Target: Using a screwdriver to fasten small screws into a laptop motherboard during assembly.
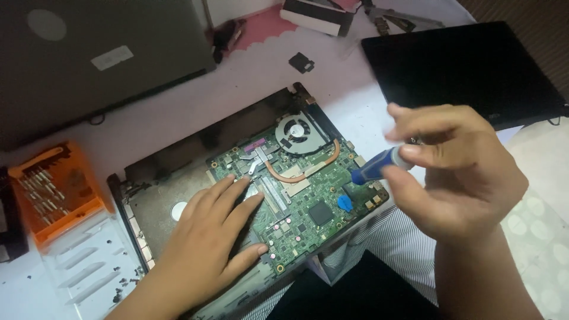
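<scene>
At centre frame, the left hand [204, 237] lies flat, fingers open, on the green motherboard [296, 189] in the opened laptop base [178, 172], steadying it. The right hand [456, 172], centre right, has its grip closed on a blue-handled screwdriver [376, 167] above the board's right edge. This looks like screw work on the board, and the next move likely calls for seating the tip squarely on 1 screw.

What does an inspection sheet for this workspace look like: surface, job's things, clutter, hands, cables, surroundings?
Surface: pale table, partly covered.
Job's things: opened laptop base with green circuit board, round fan and copper heat pipe; blue-handled screwdriver.
Clutter: orange bit case, its clear lid, loose screws, small black part.
Hands: left hand flat on the board; right hand fingers pinch the screwdriver.
Cables: nothing seen.
Surroundings: closed grey laptop, black laptop, pink sheet.
</scene>
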